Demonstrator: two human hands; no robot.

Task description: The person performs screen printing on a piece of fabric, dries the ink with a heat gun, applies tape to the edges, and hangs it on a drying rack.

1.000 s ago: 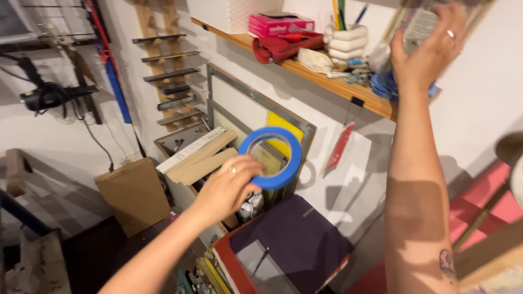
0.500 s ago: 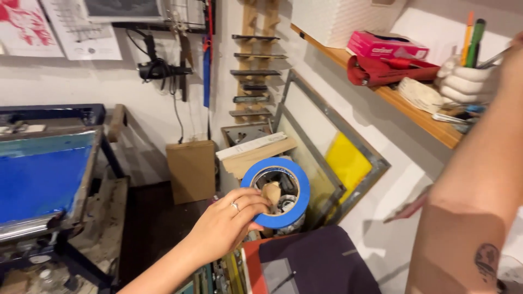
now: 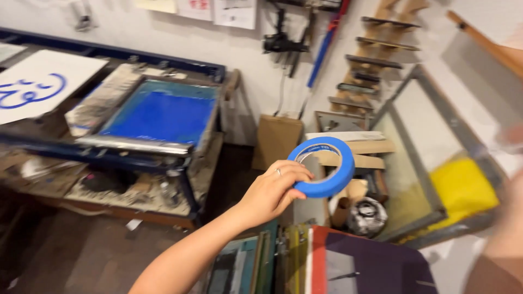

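Observation:
My left hand (image 3: 271, 191) grips a roll of blue tape (image 3: 325, 166) by its lower left rim and holds it up in mid-air, above a stack of upright framed screens (image 3: 305, 261). A ring shows on one finger. My right arm (image 3: 504, 239) is a blur at the far right edge; its hand is out of the picture.
A screen-printing press with a blue screen (image 3: 158, 115) stands at the left, a white board with blue print (image 3: 38, 86) beside it. A large framed screen with a yellow patch (image 3: 447, 179) leans on the right wall. A cardboard box (image 3: 276, 140) and wooden shelf rack (image 3: 376, 54) stand behind.
The view has swung left, bringing the press into sight. My left hand still holds the tape roll. My right arm came down from the shelf and out of view.

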